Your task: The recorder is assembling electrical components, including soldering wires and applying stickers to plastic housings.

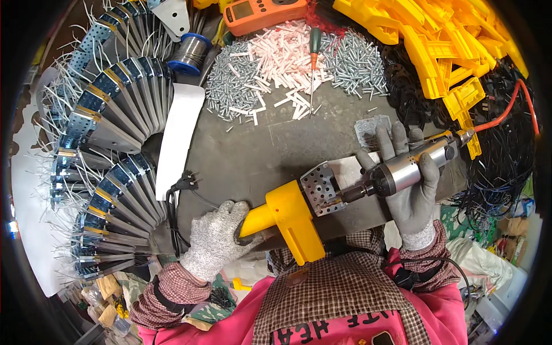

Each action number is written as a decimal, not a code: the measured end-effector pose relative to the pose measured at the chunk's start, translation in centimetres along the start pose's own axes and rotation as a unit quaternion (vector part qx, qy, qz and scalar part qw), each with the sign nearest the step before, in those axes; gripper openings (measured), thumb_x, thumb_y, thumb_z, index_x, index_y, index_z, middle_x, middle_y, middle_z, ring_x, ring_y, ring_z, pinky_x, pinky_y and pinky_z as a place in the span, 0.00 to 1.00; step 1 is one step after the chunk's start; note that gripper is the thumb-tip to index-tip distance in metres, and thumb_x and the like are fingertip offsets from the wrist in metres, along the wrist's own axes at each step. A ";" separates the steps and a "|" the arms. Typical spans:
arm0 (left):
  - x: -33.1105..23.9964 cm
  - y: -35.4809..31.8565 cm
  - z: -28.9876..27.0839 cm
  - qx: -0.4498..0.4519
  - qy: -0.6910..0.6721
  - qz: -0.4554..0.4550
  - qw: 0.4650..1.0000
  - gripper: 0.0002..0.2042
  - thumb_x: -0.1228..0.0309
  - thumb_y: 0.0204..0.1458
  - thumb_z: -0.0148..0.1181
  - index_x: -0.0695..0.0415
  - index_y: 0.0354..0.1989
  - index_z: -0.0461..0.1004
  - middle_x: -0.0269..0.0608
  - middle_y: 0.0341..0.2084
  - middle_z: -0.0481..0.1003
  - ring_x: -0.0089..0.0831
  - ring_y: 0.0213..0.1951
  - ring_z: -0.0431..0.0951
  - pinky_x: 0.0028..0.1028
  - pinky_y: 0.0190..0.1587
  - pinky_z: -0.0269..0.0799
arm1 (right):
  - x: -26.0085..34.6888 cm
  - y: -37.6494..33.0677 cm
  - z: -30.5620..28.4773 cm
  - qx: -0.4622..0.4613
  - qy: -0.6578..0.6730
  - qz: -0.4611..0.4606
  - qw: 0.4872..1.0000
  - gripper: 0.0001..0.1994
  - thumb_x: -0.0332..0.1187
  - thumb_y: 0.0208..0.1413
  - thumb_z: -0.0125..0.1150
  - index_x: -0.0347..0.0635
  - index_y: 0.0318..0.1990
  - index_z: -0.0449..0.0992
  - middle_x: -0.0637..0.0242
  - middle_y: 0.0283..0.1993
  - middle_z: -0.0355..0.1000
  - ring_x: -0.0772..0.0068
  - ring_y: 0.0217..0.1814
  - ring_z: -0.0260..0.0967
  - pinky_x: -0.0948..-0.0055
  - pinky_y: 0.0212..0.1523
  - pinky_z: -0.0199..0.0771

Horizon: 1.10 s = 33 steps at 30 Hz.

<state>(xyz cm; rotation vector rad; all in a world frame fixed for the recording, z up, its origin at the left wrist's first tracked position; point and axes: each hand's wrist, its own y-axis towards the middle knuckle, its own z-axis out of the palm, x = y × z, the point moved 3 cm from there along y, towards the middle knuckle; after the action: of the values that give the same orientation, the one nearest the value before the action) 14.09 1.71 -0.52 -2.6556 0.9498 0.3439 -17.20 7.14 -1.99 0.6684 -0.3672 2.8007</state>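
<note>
My left hand [215, 236], in a grey knit glove, is closed round the handle end of a yellow plastic housing [287, 215]. A perforated metal plate [322, 187] sits at the housing's far right side. My right hand [411, 198], also gloved, grips a silver air screwdriver [408, 171] between thumb and fingers. The screwdriver lies slantwise, its dark nose pointing left at the perforated plate. Whether the bit touches a screw there, I cannot tell. From the tool's back end runs a red-orange air hose [506, 112]. A black plug [187, 182] with its cable lies beside my left hand.
Wired metal plate assemblies [123, 109] stand fanned out at left, beside a white strip [179, 129]. Screws [351, 63], pale pink sleeves [276, 49], a screwdriver [314, 49], a solder spool [191, 53] and an orange meter [261, 14] lie at the back. Yellow housings [431, 46] and black cables [494, 155] fill the right.
</note>
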 end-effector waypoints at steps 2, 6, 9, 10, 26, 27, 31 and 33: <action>-0.4 0.2 -0.5 0.011 0.002 -0.001 1.000 0.27 0.47 0.42 0.70 0.51 0.45 0.74 0.40 0.31 0.73 0.42 0.26 0.81 0.39 0.26 0.75 | 0.1 0.1 0.0 0.000 -0.006 0.003 1.000 0.24 0.36 0.62 0.59 0.53 0.64 0.60 0.54 0.71 0.55 0.50 0.78 0.46 0.28 0.73 0.45; -0.5 0.4 -0.6 0.023 -0.028 -0.024 0.999 0.24 0.56 0.40 0.76 0.57 0.39 0.74 0.46 0.28 0.75 0.49 0.29 0.80 0.40 0.30 0.75 | 0.1 -0.1 0.1 -0.004 -0.029 0.008 1.000 0.24 0.37 0.62 0.58 0.53 0.64 0.60 0.53 0.72 0.55 0.50 0.79 0.44 0.29 0.73 0.46; -0.5 0.3 -0.7 0.023 -0.023 -0.021 0.999 0.24 0.56 0.40 0.76 0.57 0.40 0.74 0.46 0.28 0.75 0.48 0.29 0.80 0.39 0.31 0.76 | 0.2 0.0 0.1 -0.014 -0.023 0.018 0.999 0.23 0.37 0.63 0.57 0.53 0.64 0.60 0.52 0.72 0.55 0.49 0.79 0.44 0.29 0.73 0.46; -0.6 0.2 -0.8 0.026 -0.021 -0.024 0.999 0.24 0.56 0.40 0.76 0.57 0.40 0.74 0.45 0.28 0.75 0.47 0.29 0.80 0.39 0.31 0.76 | 0.1 0.1 0.0 -0.018 -0.010 0.029 0.999 0.23 0.37 0.63 0.57 0.53 0.64 0.60 0.52 0.72 0.55 0.49 0.79 0.44 0.30 0.73 0.46; -1.0 0.7 -0.8 0.020 0.000 -0.018 1.000 0.26 0.56 0.39 0.76 0.57 0.42 0.75 0.46 0.29 0.76 0.48 0.29 0.81 0.39 0.31 0.77 | -0.7 0.4 -0.9 0.008 0.023 0.055 0.998 0.19 0.38 0.65 0.56 0.46 0.60 0.67 0.53 0.67 0.64 0.50 0.77 0.50 0.42 0.76 0.48; -1.0 0.7 -0.7 0.017 -0.002 -0.016 1.000 0.26 0.56 0.39 0.76 0.58 0.42 0.75 0.46 0.30 0.76 0.48 0.29 0.81 0.39 0.31 0.77 | -0.8 0.4 -0.9 0.035 0.043 0.039 0.998 0.20 0.38 0.65 0.56 0.45 0.61 0.66 0.53 0.66 0.65 0.51 0.76 0.51 0.44 0.77 0.48; -0.8 0.9 -0.6 0.013 -0.008 -0.012 1.000 0.26 0.55 0.39 0.76 0.58 0.42 0.75 0.46 0.31 0.77 0.49 0.29 0.80 0.39 0.30 0.76 | -0.5 -0.2 0.5 -0.015 0.014 0.013 1.000 0.22 0.39 0.66 0.55 0.45 0.64 0.63 0.52 0.65 0.65 0.51 0.76 0.52 0.47 0.77 0.48; -0.8 0.3 -0.7 0.003 -0.010 -0.016 1.000 0.26 0.55 0.39 0.77 0.58 0.42 0.75 0.46 0.31 0.77 0.48 0.29 0.81 0.39 0.30 0.76 | -0.2 -0.4 1.3 -0.016 0.008 0.015 1.000 0.22 0.41 0.66 0.55 0.45 0.64 0.62 0.54 0.66 0.64 0.54 0.72 0.57 0.47 0.74 0.53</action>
<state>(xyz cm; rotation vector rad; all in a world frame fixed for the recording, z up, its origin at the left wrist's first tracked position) 13.42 1.68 0.35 -2.6532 0.9000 0.3594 -16.42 7.08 -0.92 0.6387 -0.4225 2.8191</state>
